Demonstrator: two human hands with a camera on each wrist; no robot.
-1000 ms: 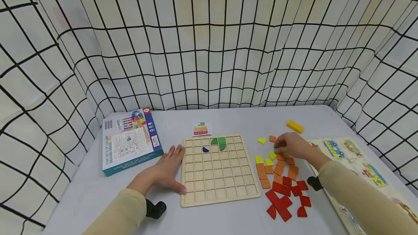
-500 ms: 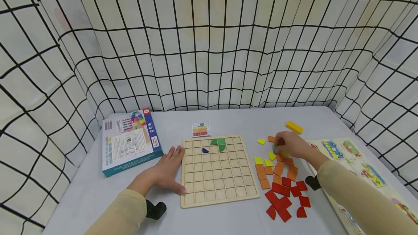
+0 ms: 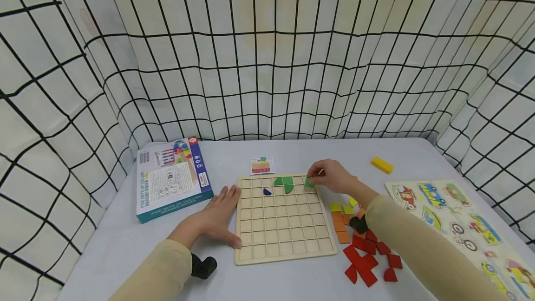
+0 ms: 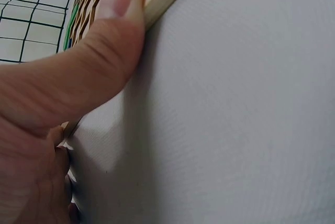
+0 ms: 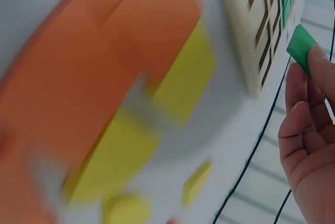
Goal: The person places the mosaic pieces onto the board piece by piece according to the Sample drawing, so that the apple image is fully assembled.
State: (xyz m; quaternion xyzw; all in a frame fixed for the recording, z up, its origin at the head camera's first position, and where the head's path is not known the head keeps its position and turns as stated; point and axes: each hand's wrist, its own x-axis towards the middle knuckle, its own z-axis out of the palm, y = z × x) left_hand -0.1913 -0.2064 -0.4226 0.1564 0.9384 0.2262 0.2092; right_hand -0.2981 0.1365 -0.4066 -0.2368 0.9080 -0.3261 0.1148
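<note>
A wooden grid board lies in the middle of the table in the head view. Green pieces and a small dark blue piece are on its upper part. My left hand rests at the board's left edge, fingers spread, and in the left wrist view its thumb lies on the board's rim. Over the board's top right corner, my right hand pinches a green tile between thumb and fingers. Whether that tile touches the board, I cannot tell.
Right of the board lie red tiles, orange tiles and yellow tiles, partly under my right arm. A pattern card lies behind the board. A box, yellow block and picture puzzle stand around; netting surrounds the table.
My right hand has moved left from the loose tiles to the board's top right corner, carrying the green tile. The left hand still rests at the board's edge.
</note>
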